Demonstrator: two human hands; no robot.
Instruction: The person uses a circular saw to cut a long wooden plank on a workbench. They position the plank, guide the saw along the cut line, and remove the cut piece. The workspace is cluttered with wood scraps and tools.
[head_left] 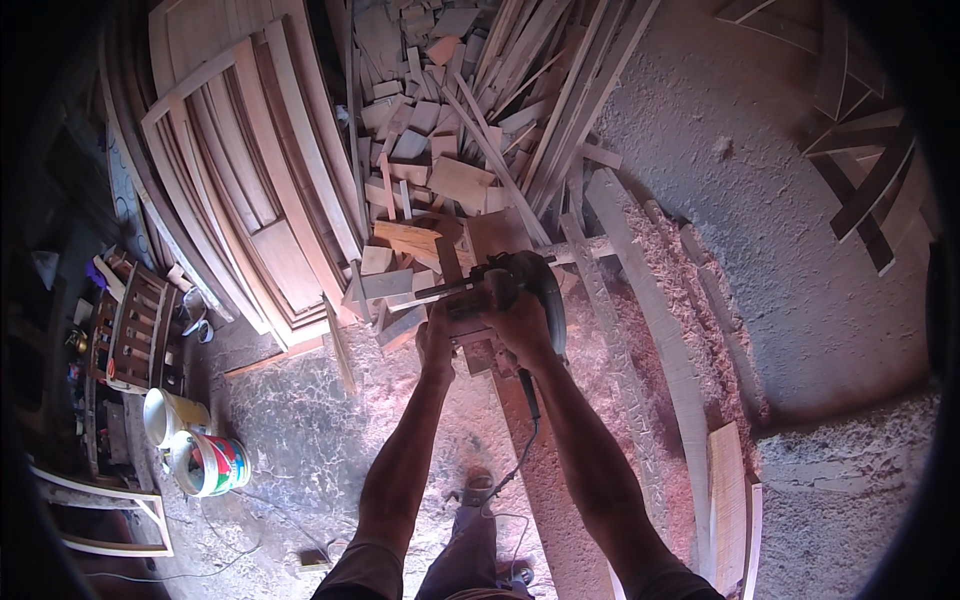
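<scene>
My right hand (515, 320) is closed round the handle of a black power saw (535, 285), whose rounded housing sits to the right of my fingers and whose cord runs down toward the floor. Left of it, my left hand (436, 340) is closed at the near side of the saw's base, gripping something I cannot make out. A long reddish-brown board (525, 470) runs from under the saw toward me. Just beyond the saw lie wooden offcuts (400, 240), partly hidden behind it.
Wooden door frames and panels (250, 180) lean at left, beside a wooden rack (140, 320) and two white buckets (215, 465). Long boards (660, 330) and sawdust lie at right. Loose planks (550, 90) and stacked blocks (455, 180) fill the back; dark wooden pieces (865, 220) stand far right.
</scene>
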